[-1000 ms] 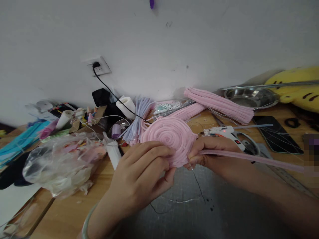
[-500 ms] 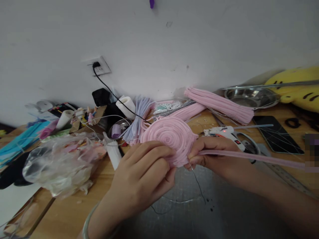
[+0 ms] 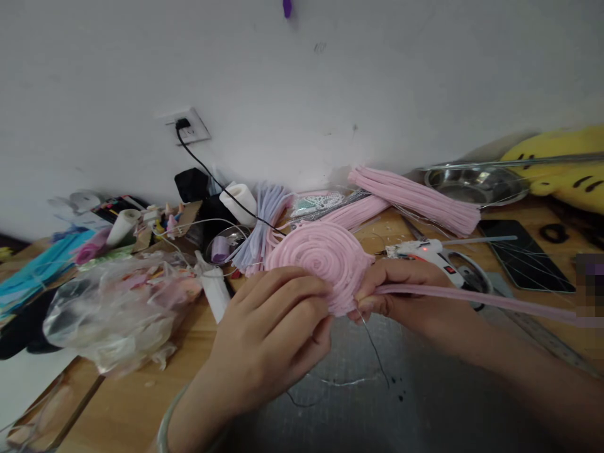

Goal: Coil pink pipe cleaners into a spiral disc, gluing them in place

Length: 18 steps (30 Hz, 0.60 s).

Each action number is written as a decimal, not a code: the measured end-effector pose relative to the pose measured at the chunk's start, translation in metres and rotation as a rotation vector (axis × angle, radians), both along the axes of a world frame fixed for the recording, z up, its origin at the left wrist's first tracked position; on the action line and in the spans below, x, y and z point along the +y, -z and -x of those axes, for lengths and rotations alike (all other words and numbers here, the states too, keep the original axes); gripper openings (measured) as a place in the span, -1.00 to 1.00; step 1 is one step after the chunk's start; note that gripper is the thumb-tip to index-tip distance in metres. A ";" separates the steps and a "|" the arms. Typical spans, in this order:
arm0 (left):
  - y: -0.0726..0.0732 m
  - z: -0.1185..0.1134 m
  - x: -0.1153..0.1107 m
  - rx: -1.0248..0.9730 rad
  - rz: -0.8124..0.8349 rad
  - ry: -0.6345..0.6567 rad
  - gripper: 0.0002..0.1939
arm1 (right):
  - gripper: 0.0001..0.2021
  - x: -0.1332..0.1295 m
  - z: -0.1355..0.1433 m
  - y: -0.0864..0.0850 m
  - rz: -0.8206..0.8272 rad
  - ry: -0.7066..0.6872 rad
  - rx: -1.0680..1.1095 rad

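A flat spiral disc of pink pipe cleaners (image 3: 321, 255) is held up between my two hands. My left hand (image 3: 271, 333) grips its lower left edge, fingers curled over the front and thumb underneath. At the right edge, my right hand (image 3: 401, 289) pinches the rim together with a pink pipe cleaner (image 3: 481, 297) that runs off to the right. A thin dark wire (image 3: 375, 346) hangs down from the pinch. The right fingertips are partly hidden behind the disc and the strand.
Behind the right hand lies a white glue gun (image 3: 431, 253) with a red light, beside a black phone (image 3: 526, 255). Pink pipe cleaner bundles (image 3: 415, 198) lie near the wall. Left are a plastic bag of scraps (image 3: 123, 308) and lavender pipe cleaners (image 3: 264, 220). A grey mat (image 3: 349, 415) lies below.
Almost nothing differs. Both hands keep their hold on the disc, and my left fingers have shifted very slightly.
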State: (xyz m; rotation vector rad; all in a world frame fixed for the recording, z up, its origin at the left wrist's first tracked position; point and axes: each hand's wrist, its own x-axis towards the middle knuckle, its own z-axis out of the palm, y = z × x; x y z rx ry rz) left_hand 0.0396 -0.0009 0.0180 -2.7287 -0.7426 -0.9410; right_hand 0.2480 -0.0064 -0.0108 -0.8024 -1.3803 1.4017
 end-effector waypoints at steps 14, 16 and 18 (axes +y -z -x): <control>-0.001 -0.001 -0.001 0.035 -0.040 -0.021 -0.90 | -0.90 0.004 0.001 -0.003 0.016 0.030 -0.059; 0.000 -0.001 -0.002 0.030 -0.040 -0.022 -0.90 | -0.90 0.004 0.001 -0.004 0.013 0.048 -0.080; 0.000 -0.001 -0.002 0.026 -0.036 -0.023 -0.90 | -0.89 0.004 0.001 -0.005 0.012 0.045 -0.076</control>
